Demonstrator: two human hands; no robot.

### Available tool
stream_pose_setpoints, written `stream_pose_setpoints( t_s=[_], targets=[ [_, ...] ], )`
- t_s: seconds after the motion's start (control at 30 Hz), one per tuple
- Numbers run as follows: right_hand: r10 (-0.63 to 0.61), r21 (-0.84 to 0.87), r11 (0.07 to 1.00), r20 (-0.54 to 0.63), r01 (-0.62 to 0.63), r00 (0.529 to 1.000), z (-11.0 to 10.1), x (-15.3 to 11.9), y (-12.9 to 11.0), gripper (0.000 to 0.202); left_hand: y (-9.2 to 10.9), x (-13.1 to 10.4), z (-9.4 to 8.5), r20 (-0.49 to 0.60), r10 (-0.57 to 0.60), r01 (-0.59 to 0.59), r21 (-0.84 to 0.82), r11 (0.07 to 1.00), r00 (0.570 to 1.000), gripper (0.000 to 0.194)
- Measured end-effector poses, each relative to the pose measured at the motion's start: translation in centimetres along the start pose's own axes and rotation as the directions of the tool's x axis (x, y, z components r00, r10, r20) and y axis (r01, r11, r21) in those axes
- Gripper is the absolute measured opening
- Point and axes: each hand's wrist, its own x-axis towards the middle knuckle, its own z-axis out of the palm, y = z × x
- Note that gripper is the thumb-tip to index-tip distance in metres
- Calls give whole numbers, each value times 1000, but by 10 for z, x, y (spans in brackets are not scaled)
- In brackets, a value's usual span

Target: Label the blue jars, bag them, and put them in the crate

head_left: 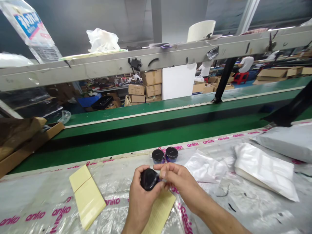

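My left hand [142, 198] is wrapped around a small round jar with a glossy black lid [149, 179], held just above the table. At the jar's right side, my right hand [179, 177] has thumb and forefinger pinched together; what lies between them is too small to make out. Just beyond my hands stand two similar jars side by side, a left jar [158, 156] and a right jar [172, 154], both with black lids and bluish-purple sides. Under my hands lies a yellow printed sheet [162, 208], partly covered by my left hand and wrist.
A banded stack of yellow paper slips [87, 196] lies to the left. White plastic bags [265, 169] lie to the right on the plastic-covered table [117, 178]. Beyond runs a green conveyor [136, 138], with a metal beam [102, 65] above it carrying a bottle [31, 31].
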Motion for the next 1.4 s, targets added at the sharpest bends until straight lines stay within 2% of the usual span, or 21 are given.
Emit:
stream_pose_setpoints(
  t_s=[0.07,0.13,0.23,0.3,0.37,0.47,0.57,0.63,0.7,0.77,0.87,1.0,1.4],
  targets=[
    [-4,61,998,24,3,1000,0,2,2,21,3,-2,1,5,-34,34,-89,995,999,53],
    [-38,114,993,6,37,999,0,7,5,18,5,-4,2,56,-59,70,-240,968,997,56],
    [-76,160,983,-74,87,994,-2,18,9,22,6,-6,5,166,-56,127,-453,883,985,75],
    [-73,199,976,-81,87,994,-4,23,8,29,4,-5,6,169,-28,107,-482,869,985,83],
    [-75,233,969,-58,86,996,-5,26,6,30,0,-3,5,164,-22,90,-417,905,986,82],
    [-81,263,962,-7,80,997,-5,25,4,28,-7,-1,3,129,14,11,-193,981,992,78],
    [-76,283,957,31,64,997,-5,20,5,25,-12,-2,5,17,164,-164,38,986,986,61],
    [-63,228,972,6,60,998,-5,15,6,26,-15,-3,6,-15,242,-238,116,964,970,54],
    [-57,109,992,-40,61,998,-6,10,6,24,-17,-5,8,-31,253,-246,148,958,967,55],
    [-71,-21,997,-66,70,995,-6,5,5,21,-17,-5,8,-47,213,-203,163,966,976,57],
    [-83,-122,990,-43,77,996,-4,0,3,20,-15,-5,7,-58,199,-183,215,959,978,57],
    [-85,-159,984,6,85,996,0,-2,3,13,-9,-8,6,-29,291,-270,295,916,956,49],
    [-102,-240,965,16,103,995,0,1,7,8,-10,-7,5,-51,387,-335,406,850,921,50]
  ],
)
